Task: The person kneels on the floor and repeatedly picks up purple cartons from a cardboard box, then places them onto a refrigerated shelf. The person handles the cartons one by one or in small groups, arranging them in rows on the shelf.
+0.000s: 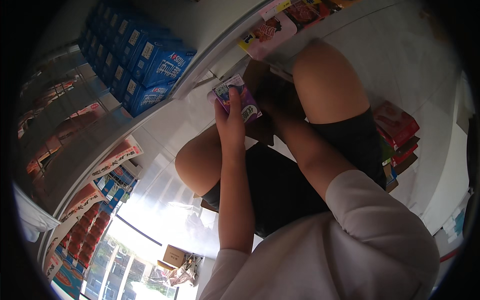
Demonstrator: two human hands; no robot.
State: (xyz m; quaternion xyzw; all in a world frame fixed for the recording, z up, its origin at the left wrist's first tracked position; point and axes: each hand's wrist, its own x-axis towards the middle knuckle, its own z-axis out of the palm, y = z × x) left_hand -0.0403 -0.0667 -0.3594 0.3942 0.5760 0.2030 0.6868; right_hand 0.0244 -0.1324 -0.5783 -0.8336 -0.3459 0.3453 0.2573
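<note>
My left hand [229, 116] grips a small purple carton [250, 101] with printed fruit pictures and writing, the thumb lying across its front. It is held above the left edge of an open brown cardboard box [257, 75], which stands on the floor between my bent knees. My right hand [268, 107] reaches down into the box. Deep shadow covers its fingers and the box's inside, so whether it holds anything is hidden.
Stacked blue Vitasoy cartons [150, 71] stand on a shelf at upper left. Flat pink packets [268, 33] lie beyond the box. Red boxes [397, 125] sit on the tiled floor beside my right thigh. A brown carton [173, 256] stands near the bright window.
</note>
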